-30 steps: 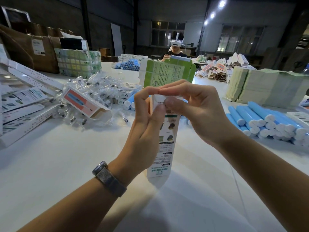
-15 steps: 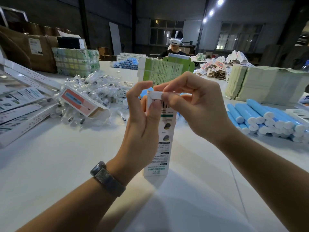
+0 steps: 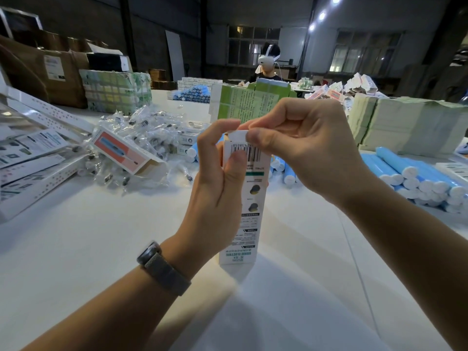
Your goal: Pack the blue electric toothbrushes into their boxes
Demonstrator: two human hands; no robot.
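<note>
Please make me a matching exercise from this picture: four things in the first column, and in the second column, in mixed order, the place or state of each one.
Things:
1. white box
2. blue toothbrushes
3. watch
4. orange-faced box

Places or states:
A. on the left wrist
B. lying tilted beside the clear packets
C. piled on the table at the right
D. held upright in both hands

Pairs: 1-D, 2-C, 3-A, 4-B

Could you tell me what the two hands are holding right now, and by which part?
Both hold one toothbrush box: the left hand grips its upper body, and the right hand pinches the top flap.
</note>
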